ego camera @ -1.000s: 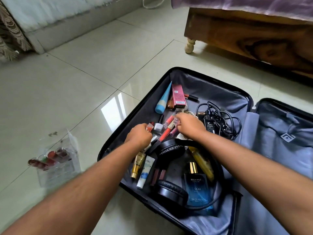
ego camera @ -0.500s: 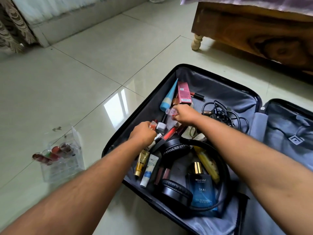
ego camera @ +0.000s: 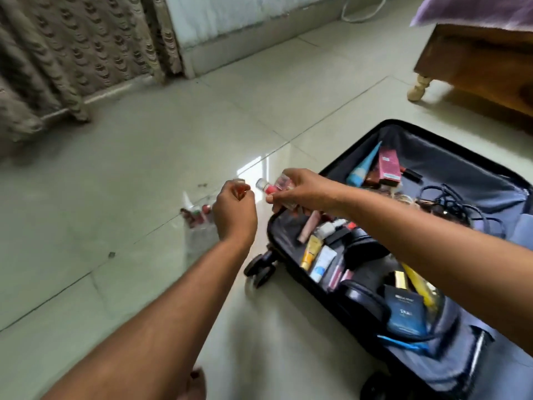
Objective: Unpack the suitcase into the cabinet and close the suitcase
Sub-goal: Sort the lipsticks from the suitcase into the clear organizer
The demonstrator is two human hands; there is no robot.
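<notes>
The open suitcase [ego camera: 432,157] fills the lower right of the frame, still crowded with tubes, headphones [ego camera: 364,298], a blue perfume box [ego camera: 405,313] and a tangle of cables [ego camera: 452,203]. No cabinet is in sight. Left of centre on the tiled floor [ego camera: 129,183] stands a clear organiser [ego camera: 199,226], blurred, with a few reddish items inside. Just above it the left hand [ego camera: 235,209] is curled tight around something small; what it is I cannot tell. Beside it the right hand [ego camera: 300,190] pinches a couple of little clear bottles [ego camera: 266,187], one with red liquid. To my eye the risk is that loose multi-bottle pinch: one could slip and crack on the tile, or knock the light organiser over.
</notes>
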